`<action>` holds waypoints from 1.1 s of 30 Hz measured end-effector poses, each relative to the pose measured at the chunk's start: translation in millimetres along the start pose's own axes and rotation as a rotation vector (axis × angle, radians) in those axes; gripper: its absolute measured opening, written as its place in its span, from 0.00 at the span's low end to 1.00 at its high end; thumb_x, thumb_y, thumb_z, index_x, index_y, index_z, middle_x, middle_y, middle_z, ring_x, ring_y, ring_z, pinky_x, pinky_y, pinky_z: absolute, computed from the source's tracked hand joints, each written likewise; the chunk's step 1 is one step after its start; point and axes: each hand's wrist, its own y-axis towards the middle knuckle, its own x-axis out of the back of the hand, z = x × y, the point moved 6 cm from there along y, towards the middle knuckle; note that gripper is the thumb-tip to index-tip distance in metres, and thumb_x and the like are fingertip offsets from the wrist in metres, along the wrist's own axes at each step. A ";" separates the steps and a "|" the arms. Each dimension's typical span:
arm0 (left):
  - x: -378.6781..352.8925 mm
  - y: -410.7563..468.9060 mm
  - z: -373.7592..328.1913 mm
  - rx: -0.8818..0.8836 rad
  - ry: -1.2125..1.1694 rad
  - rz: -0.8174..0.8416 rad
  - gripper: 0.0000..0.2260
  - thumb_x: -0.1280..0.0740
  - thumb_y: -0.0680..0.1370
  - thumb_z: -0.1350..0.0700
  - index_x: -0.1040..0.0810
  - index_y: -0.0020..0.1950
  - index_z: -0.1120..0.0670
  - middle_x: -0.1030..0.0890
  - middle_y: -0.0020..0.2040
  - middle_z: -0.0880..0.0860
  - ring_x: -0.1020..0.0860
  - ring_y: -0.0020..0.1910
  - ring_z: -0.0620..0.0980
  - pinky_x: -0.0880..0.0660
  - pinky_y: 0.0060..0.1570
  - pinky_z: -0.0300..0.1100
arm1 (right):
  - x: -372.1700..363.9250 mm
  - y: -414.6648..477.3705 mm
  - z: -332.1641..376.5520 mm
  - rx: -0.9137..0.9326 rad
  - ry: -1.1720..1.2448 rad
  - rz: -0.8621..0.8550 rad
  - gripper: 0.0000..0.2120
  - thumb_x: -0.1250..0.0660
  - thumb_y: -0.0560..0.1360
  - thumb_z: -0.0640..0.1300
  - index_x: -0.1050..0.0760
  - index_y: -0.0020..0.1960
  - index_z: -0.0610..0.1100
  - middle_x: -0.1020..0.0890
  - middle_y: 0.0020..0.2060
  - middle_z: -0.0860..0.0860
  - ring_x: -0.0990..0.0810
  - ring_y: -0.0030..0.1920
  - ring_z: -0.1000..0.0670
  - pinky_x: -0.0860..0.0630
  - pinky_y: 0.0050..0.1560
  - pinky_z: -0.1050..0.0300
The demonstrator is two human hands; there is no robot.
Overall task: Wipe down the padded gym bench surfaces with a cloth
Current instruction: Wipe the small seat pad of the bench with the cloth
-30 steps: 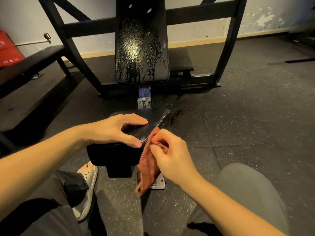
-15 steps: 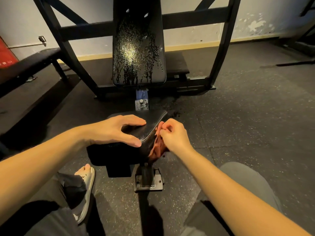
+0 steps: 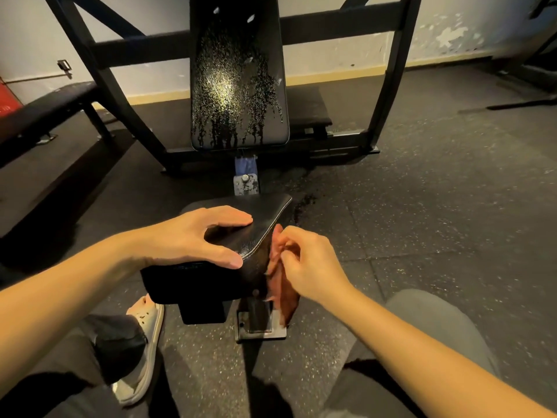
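The black padded seat (image 3: 259, 233) of the bench sits low in front of me. My left hand (image 3: 196, 236) rests on top of it, fingers spread forward and thumb along the near edge. My right hand (image 3: 307, 260) pinches a reddish-brown cloth (image 3: 283, 285) against the seat's right side; the cloth hangs down past the pad. Beyond the seat rises the black padded backrest (image 3: 238, 86), covered in shining droplets that run down in streaks.
The bench's black steel frame (image 3: 388, 82) stands behind the backrest. A flat black bench (image 3: 45, 110) is at the left. A metal foot plate (image 3: 260, 331) lies under the seat. My shoe (image 3: 144, 342) and knees are near. Dark speckled rubber floor surrounds everything.
My right hand with the cloth moved up to the seat's right side from in front of it, then slid a little back along that side. My left hand stayed on the seat.
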 end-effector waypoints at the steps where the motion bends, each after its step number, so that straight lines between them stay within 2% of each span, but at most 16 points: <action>1: -0.1 -0.3 -2.1 -0.002 -0.004 0.000 0.37 0.26 0.65 0.30 0.28 0.72 0.37 0.30 0.69 0.29 0.30 0.69 0.32 0.32 0.66 0.36 | 2.0 15.2 -8.2 -0.069 -0.004 -0.022 0.13 0.38 0.75 0.34 0.24 0.39 0.51 0.18 0.38 0.57 0.22 0.41 0.54 0.29 0.43 0.60; 3: -0.4 -0.1 -2.9 -0.003 -0.009 -0.006 0.36 0.26 0.65 0.31 0.28 0.72 0.38 0.30 0.69 0.29 0.30 0.69 0.32 0.32 0.64 0.34 | 1.4 51.1 -39.0 -0.259 0.027 -0.054 0.11 0.37 0.77 0.36 0.20 0.42 0.48 0.17 0.40 0.53 0.20 0.45 0.48 0.27 0.45 0.56; 6: -0.4 -0.6 -0.8 0.018 -0.011 0.004 0.40 0.26 0.63 0.26 0.29 0.73 0.35 0.31 0.70 0.29 0.30 0.69 0.33 0.32 0.68 0.39 | -1.7 83.6 -91.5 -0.537 0.168 -0.137 0.10 0.37 0.75 0.33 0.19 0.44 0.45 0.16 0.45 0.46 0.19 0.49 0.42 0.21 0.49 0.50; 9: -0.2 -1.1 2.0 0.033 -0.016 0.013 0.41 0.27 0.62 0.24 0.30 0.73 0.34 0.32 0.71 0.30 0.30 0.69 0.33 0.32 0.69 0.41 | -6.5 96.2 -107.7 -0.664 0.420 -0.153 0.13 0.37 0.73 0.31 0.21 0.43 0.48 0.17 0.47 0.42 0.19 0.48 0.40 0.18 0.48 0.46; 11: 0.3 -0.9 1.5 0.029 -0.012 0.010 0.41 0.26 0.62 0.25 0.30 0.73 0.35 0.31 0.71 0.30 0.30 0.69 0.33 0.32 0.68 0.40 | -12.6 99.6 -106.1 -0.748 0.562 -0.101 0.07 0.36 0.75 0.34 0.23 0.43 0.44 0.19 0.45 0.41 0.21 0.47 0.41 0.22 0.50 0.48; 12: 0.3 -1.2 1.0 0.029 -0.013 0.010 0.41 0.26 0.62 0.25 0.29 0.73 0.35 0.31 0.71 0.30 0.30 0.69 0.34 0.32 0.68 0.40 | -14.9 100.2 -105.0 -0.768 0.590 -0.084 0.03 0.34 0.77 0.39 0.24 0.45 0.43 0.19 0.46 0.42 0.20 0.48 0.41 0.23 0.53 0.49; 14: 0.3 -1.5 1.4 0.031 -0.018 0.009 0.41 0.26 0.62 0.25 0.29 0.73 0.35 0.31 0.71 0.30 0.29 0.69 0.34 0.32 0.68 0.40 | -19.0 100.4 -103.4 -0.698 0.561 -0.064 0.06 0.33 0.79 0.46 0.23 0.52 0.43 0.18 0.52 0.44 0.19 0.53 0.43 0.22 0.58 0.48; 15: 0.2 -1.4 1.5 0.033 -0.022 0.009 0.41 0.26 0.62 0.25 0.29 0.73 0.35 0.31 0.70 0.30 0.29 0.69 0.34 0.32 0.67 0.40 | -20.4 98.4 -99.9 -0.629 0.521 -0.063 0.06 0.33 0.80 0.46 0.22 0.54 0.44 0.18 0.53 0.44 0.19 0.53 0.44 0.23 0.56 0.50; 18: 0.5 -1.1 -0.4 0.026 -0.017 0.000 0.40 0.26 0.63 0.27 0.29 0.73 0.35 0.31 0.70 0.30 0.29 0.68 0.33 0.32 0.66 0.38 | -23.2 88.5 -87.1 -0.487 0.343 -0.088 0.05 0.38 0.81 0.42 0.23 0.54 0.44 0.19 0.46 0.47 0.21 0.47 0.48 0.25 0.47 0.54; 21: 0.2 -1.3 -1.6 0.028 -0.007 0.000 0.37 0.25 0.65 0.31 0.29 0.73 0.37 0.31 0.69 0.29 0.29 0.67 0.32 0.31 0.63 0.35 | -14.9 67.0 -52.0 -0.330 0.258 -0.088 0.05 0.38 0.81 0.39 0.25 0.50 0.47 0.23 0.41 0.59 0.24 0.42 0.57 0.30 0.39 0.70; 22: 0.2 -1.2 -1.3 0.029 -0.003 0.001 0.36 0.25 0.66 0.32 0.29 0.73 0.37 0.31 0.69 0.29 0.29 0.67 0.32 0.31 0.62 0.34 | -12.4 54.1 -37.7 -0.263 0.241 -0.077 0.07 0.38 0.81 0.38 0.26 0.48 0.49 0.24 0.40 0.61 0.25 0.40 0.60 0.32 0.37 0.71; 25: 0.9 -0.9 -0.2 0.029 0.006 0.004 0.38 0.26 0.66 0.31 0.29 0.74 0.37 0.31 0.69 0.29 0.29 0.67 0.32 0.31 0.64 0.37 | -6.2 3.3 3.2 -0.043 0.271 0.041 0.12 0.36 0.79 0.36 0.27 0.43 0.53 0.22 0.36 0.59 0.24 0.35 0.61 0.32 0.36 0.68; 27: 1.2 -0.8 -0.7 0.021 0.009 0.005 0.38 0.26 0.65 0.31 0.29 0.74 0.38 0.31 0.69 0.29 0.29 0.68 0.32 0.31 0.65 0.38 | -4.6 -17.4 15.2 0.040 0.264 0.169 0.12 0.33 0.77 0.36 0.25 0.43 0.53 0.19 0.37 0.59 0.22 0.38 0.59 0.29 0.40 0.65; 28: 1.4 -1.0 -1.2 0.016 0.009 0.004 0.38 0.26 0.66 0.31 0.29 0.74 0.38 0.31 0.69 0.29 0.29 0.68 0.32 0.31 0.65 0.38 | -2.2 -16.6 12.0 0.029 0.243 0.184 0.11 0.32 0.76 0.36 0.24 0.42 0.53 0.18 0.37 0.58 0.21 0.38 0.58 0.28 0.41 0.63; 31: 1.5 -1.7 -3.3 0.008 -0.007 0.001 0.38 0.26 0.65 0.31 0.29 0.74 0.39 0.30 0.69 0.30 0.29 0.68 0.33 0.32 0.66 0.37 | 11.1 18.5 -24.0 -0.193 0.246 -0.011 0.06 0.27 0.73 0.41 0.22 0.43 0.49 0.17 0.36 0.52 0.17 0.41 0.48 0.24 0.44 0.53; 33: 0.9 -1.8 -2.5 0.015 -0.017 0.002 0.38 0.26 0.65 0.31 0.29 0.74 0.39 0.30 0.69 0.30 0.29 0.68 0.33 0.32 0.66 0.37 | 8.8 38.4 -31.2 -0.274 0.257 -0.080 0.05 0.29 0.75 0.40 0.23 0.43 0.48 0.17 0.39 0.50 0.17 0.44 0.46 0.23 0.46 0.51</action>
